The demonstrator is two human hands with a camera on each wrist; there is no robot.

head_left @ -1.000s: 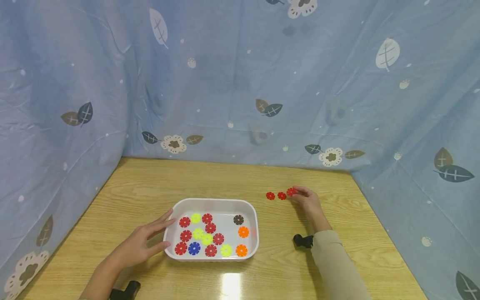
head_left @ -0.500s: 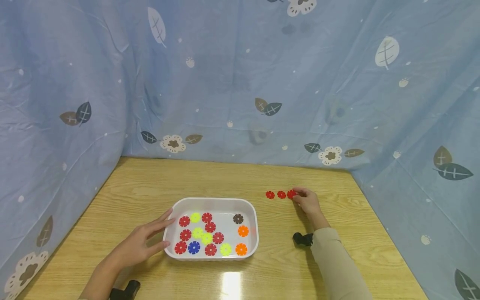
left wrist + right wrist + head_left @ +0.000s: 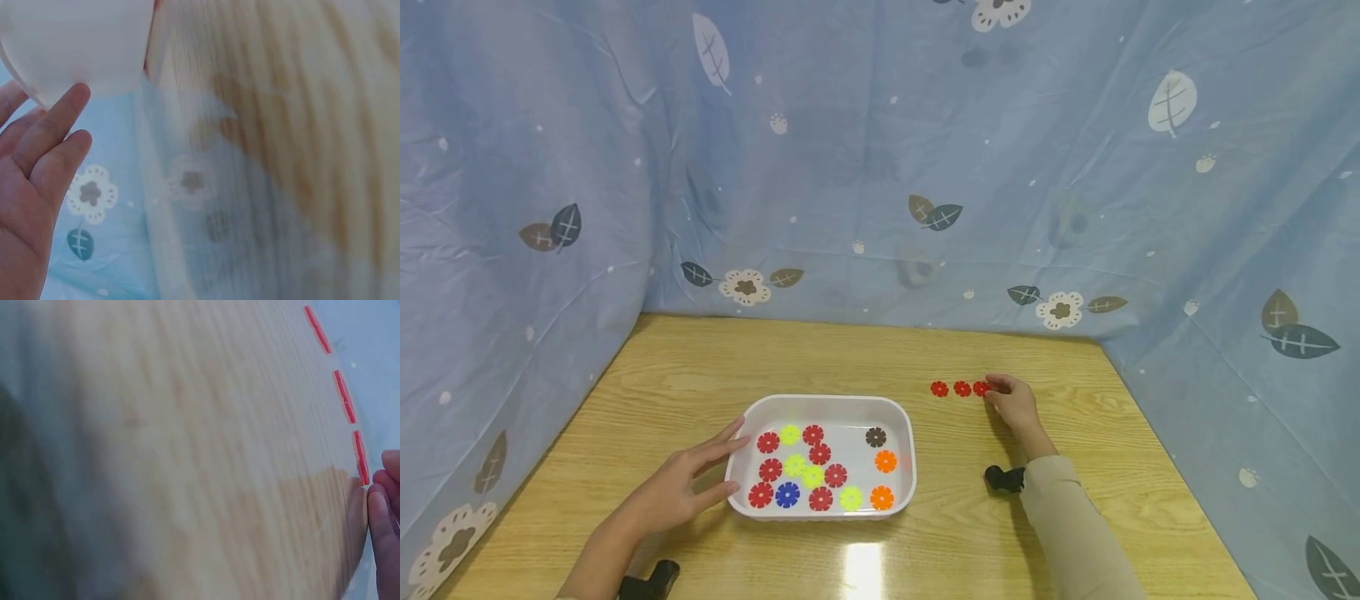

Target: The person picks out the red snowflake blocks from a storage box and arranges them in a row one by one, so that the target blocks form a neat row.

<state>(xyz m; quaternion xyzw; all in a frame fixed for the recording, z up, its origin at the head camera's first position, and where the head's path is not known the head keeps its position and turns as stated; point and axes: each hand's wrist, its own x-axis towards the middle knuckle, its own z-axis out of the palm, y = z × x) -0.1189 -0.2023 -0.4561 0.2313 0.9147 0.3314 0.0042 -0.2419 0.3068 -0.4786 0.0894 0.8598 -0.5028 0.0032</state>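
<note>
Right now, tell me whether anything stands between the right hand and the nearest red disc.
Nothing visible does: the right hand pinches the edge of that red disc, and its row's other discs lie beyond it.

Your discs (image 3: 962, 387) are red, yellow, orange, blue and brown; your tray (image 3: 842, 410) is white, the curtain (image 3: 850, 150) blue with printed leaves.
</note>
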